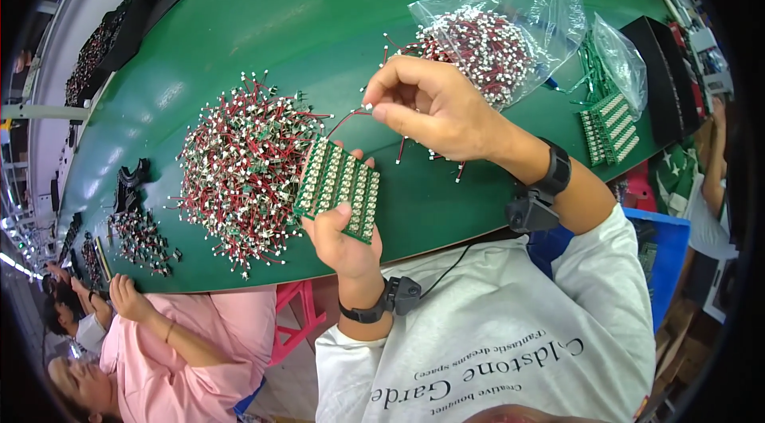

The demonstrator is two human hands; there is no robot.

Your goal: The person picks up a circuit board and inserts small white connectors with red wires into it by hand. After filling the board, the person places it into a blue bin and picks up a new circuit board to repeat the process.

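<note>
My left hand (pixel 347 244) grips a green circuit board panel (pixel 339 184) with rows of small white parts, thumb on its face and fingertips past its far edge. Above the panel, my right hand (pixel 442 108) pinches the small white connector of a red wire lead (pixel 344 118). The lead runs from my fingertips down toward the panel's upper left corner; whether it is joined there I cannot tell. Left of the panel, close beside it, lies a big heap of small boards with red leads (pixel 243 172). Behind my right hand is a pile of loose white-tipped leads (pixel 482 45).
A clear plastic bag (pixel 550 1) partly covers the lead pile. More green panels (pixel 610 128) lie at the right, near a black box (pixel 661 76). A co-worker in pink (pixel 187 335) sits at the left by a smaller dark heap (pixel 143 240). The green table (pixel 303 9) curves along its near edge.
</note>
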